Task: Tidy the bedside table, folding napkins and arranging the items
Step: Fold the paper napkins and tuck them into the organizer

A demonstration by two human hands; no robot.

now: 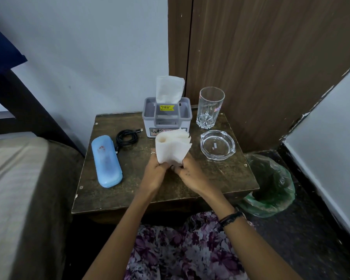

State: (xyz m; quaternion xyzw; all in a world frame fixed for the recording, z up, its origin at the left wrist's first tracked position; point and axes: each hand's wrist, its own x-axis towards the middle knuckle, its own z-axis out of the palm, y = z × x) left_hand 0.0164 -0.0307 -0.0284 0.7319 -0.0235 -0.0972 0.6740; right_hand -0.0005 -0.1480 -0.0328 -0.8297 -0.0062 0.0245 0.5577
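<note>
On the table (220,178), two hands (170,170), one folded napkin (172,147).

- A bedroom in a home or a plain guest room.
- At the left edge of the frame, a bed (18,178) with a dark headboard (26,102).
- In the centre, a worn wooden bedside table (170,190) bearing a tissue box (167,120), drinking glass (210,107), glass ashtray (217,145), charging cable (126,137) and blue case (106,163).
- At upper right, a wood-grain wardrobe door (261,57).
- At lower right, a lined waste bin (271,184) on the floor.

Table (133,178): case (106,160), cable (126,137), dispenser (167,120), glass (210,107), ashtray (217,144).
</note>
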